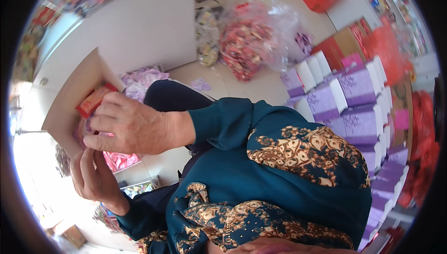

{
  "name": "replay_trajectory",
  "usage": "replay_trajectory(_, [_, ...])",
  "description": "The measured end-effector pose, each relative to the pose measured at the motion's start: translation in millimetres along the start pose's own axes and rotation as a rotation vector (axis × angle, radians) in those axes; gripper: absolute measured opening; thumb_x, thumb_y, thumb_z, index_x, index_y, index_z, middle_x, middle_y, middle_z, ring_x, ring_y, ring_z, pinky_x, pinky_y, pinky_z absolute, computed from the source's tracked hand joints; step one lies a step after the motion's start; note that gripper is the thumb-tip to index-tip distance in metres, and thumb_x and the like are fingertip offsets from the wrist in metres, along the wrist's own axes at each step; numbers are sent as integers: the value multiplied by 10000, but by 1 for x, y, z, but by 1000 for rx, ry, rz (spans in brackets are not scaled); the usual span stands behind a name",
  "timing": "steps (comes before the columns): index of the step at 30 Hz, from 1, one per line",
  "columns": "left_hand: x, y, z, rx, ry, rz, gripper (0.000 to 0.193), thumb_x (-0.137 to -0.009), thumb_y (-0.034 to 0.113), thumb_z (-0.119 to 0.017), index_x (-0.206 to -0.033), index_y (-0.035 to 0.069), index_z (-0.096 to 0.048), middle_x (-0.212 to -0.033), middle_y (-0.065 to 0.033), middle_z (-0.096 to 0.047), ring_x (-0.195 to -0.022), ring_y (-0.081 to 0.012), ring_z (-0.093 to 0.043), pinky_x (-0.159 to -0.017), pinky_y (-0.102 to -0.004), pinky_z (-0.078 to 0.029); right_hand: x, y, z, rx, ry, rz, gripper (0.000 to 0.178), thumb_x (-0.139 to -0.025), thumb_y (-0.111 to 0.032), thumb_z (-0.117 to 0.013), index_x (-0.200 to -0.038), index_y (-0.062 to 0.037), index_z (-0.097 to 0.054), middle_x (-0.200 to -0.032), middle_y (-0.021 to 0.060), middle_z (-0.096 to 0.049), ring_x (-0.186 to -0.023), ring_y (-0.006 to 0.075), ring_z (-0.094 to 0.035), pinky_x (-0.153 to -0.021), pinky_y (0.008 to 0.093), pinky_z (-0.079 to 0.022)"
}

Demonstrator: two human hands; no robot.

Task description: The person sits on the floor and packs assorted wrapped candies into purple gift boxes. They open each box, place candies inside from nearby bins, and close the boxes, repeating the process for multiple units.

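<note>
Fingers point(101, 123) of right hand point(132, 122) and left hand point(95, 177) curl, hold unclear; a light touch suits the rectangular red packet point(93, 102) at nine o'clock.

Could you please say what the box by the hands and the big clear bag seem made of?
The box looks like matte cardboard, judging by its stiff tan panels. The big clear bag seems thin, glossy plastic, given its crinkles and bright highlights.
</note>
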State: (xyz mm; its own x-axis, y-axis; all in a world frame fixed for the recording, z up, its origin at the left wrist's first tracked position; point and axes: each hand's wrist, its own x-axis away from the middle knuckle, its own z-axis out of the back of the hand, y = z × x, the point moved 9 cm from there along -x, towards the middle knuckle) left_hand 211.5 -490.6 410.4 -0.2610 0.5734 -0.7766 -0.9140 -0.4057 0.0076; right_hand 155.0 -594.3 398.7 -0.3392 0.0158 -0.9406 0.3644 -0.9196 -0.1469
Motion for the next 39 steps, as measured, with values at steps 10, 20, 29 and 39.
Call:
replay_trajectory(10, [4,61,-39,483,158,-16,319,-806,-27,-710,-1106,-40,-606,-1125,-194,-621,-698,-163,-606,-657,-268,-523,76,87,198,411,-277,-320,131,-749,-190,-671,-849,-129,-612,-846,32,-622,-799,243,-611,-705,387,-468])
replay_trajectory(20, [62,-9,-96,391,-143,373,206,-881,41,-653,-1086,23,-662,-916,-59,-659,-665,-78,-559,-585,-205,-449,231,178,412,1051,-435,-1045,340,-787,-193,-718,-1062,-30,-602,-977,166,-652,-922,366,-617,-775,415,-489])
replay_trajectory(29, [116,-30,-42,435,-159,707,208,-931,134,-623,-1113,36,-653,-863,-20,-673,-719,-43,-579,-597,-171,-455,414,152,442,926,-667,-1470,336,-788,-221,-712,-1036,-51,-563,-1002,190,-648,-992,395,-599,-819,479,-469])
replay_trajectory(39, [167,-57,-24,374,-223,797,202,-945,167,-606,-1086,34,-661,-860,-5,-651,-624,-22,-525,-504,-166,-395,504,138,376,1070,-769,-1177,172,-764,-92,-596,-934,-105,-617,-918,107,-625,-906,321,-616,-761,452,-472])
